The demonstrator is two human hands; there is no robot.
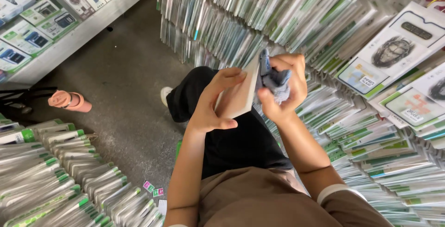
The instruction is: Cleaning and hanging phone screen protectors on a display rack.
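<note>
Over lap: left hand (pixel 214 101) holds card (pixel 238 95) | right hand (pixel 282 85) cloth (pixel 274 79), perhaps wiping

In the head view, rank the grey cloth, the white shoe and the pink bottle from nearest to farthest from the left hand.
From the left hand:
1. Grey cloth, just to its right, bunched in the right hand.
2. White shoe, on the floor to its left.
3. Pink bottle, lying on the floor far left.

Packet stacks (pixel 324 18) ahead and right; packet rows (pixel 65 176) left; bottle (pixel 69 101) on floor (pixel 125 78).
</note>
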